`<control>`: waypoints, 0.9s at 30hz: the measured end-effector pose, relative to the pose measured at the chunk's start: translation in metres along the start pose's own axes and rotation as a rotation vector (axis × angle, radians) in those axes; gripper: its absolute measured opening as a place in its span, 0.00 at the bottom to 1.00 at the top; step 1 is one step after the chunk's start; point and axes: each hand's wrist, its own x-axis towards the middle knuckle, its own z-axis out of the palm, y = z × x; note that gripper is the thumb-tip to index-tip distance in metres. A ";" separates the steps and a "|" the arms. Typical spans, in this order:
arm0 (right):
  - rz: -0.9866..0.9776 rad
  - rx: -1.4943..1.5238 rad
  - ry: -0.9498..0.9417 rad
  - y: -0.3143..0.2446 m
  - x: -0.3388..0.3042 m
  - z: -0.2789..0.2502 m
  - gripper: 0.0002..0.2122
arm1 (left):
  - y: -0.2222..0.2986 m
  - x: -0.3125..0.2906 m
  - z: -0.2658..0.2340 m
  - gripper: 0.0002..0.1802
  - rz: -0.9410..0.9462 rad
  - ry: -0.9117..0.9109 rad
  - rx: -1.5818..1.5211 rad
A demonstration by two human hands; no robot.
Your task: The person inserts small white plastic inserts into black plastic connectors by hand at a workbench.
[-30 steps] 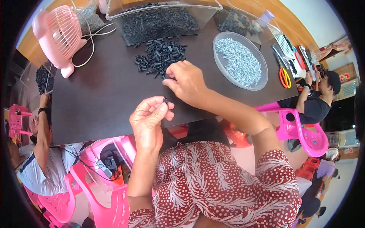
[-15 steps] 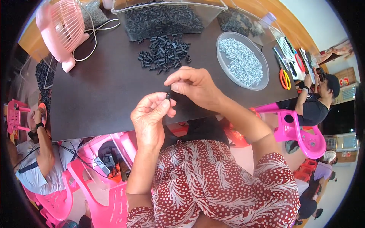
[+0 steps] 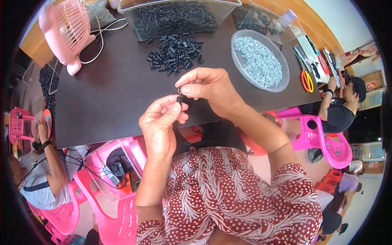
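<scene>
Between the thumb and fingers of my left hand (image 3: 158,120) is a small black plastic part (image 3: 179,99), held upright over the table's near side. My right hand (image 3: 212,87) is closed in a pinch just above it, fingertips almost touching the part. A tiny piece shows at that pinch, too small to name. Beyond my hands lies a loose pile of similar black plastic parts (image 3: 173,53). To the right of the pile, a round clear tray (image 3: 281,83) holds many small silvery metal pieces that look like screws.
A clear bin (image 3: 179,36) of black parts stands behind the pile. A pink fan (image 3: 67,32) with a white cord is at the far left. Orange-and-yellow handled scissors (image 3: 306,81) lie at the right edge of the dark table (image 3: 102,102). Other people sit on both sides.
My right hand has come slightly down and left, bringing its pinched fingertips to the top of the black part. My left hand still holds that part, nearly in place.
</scene>
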 end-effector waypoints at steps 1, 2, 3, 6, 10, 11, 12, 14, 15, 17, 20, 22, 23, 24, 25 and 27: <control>-0.001 0.001 0.001 0.000 -0.001 0.000 0.06 | 0.000 0.000 0.001 0.08 0.005 0.006 0.005; -0.013 -0.002 0.003 0.000 -0.001 0.001 0.06 | 0.000 0.000 0.001 0.08 0.005 0.007 0.005; -0.025 -0.006 0.006 0.000 -0.002 0.001 0.05 | 0.000 0.000 0.001 0.09 0.008 0.003 0.003; -0.058 -0.083 0.006 -0.002 -0.003 0.003 0.05 | 0.002 -0.001 0.000 0.09 0.002 -0.009 -0.008; -0.046 -0.068 0.010 0.001 -0.003 0.005 0.05 | 0.002 -0.001 -0.001 0.09 -0.025 -0.022 -0.033; -0.098 -0.081 0.022 0.003 -0.002 0.007 0.04 | 0.003 -0.001 -0.001 0.09 -0.026 -0.022 -0.033; -0.150 -0.094 0.035 0.004 -0.002 0.007 0.04 | 0.003 0.000 -0.001 0.09 -0.034 -0.023 -0.031; -0.157 -0.091 0.031 0.007 -0.001 0.007 0.04 | 0.004 0.000 -0.001 0.09 -0.043 -0.023 -0.029; -0.165 -0.089 0.026 0.007 -0.001 0.007 0.04 | 0.004 0.001 -0.001 0.08 -0.061 -0.029 -0.052; -0.190 -0.128 0.030 0.006 -0.002 0.006 0.04 | 0.004 0.001 -0.001 0.08 -0.080 -0.032 -0.074; -0.241 -0.195 0.043 0.007 -0.001 0.006 0.04 | 0.003 0.002 -0.002 0.09 -0.102 -0.039 -0.103; -0.267 -0.224 0.056 0.008 -0.001 0.006 0.03 | 0.004 0.002 -0.001 0.09 -0.134 -0.049 -0.144; -0.247 -0.193 0.054 0.008 -0.001 0.006 0.03 | 0.003 0.002 -0.002 0.09 -0.136 -0.049 -0.143; -0.227 -0.162 0.052 0.009 -0.002 0.007 0.03 | 0.002 0.003 -0.002 0.09 -0.136 -0.062 -0.145; -0.226 -0.160 0.054 0.009 -0.002 0.007 0.03 | 0.002 0.004 -0.003 0.10 -0.135 -0.075 -0.146; -0.223 -0.180 0.053 0.009 -0.002 0.006 0.02 | 0.000 0.006 -0.005 0.10 -0.145 -0.084 -0.152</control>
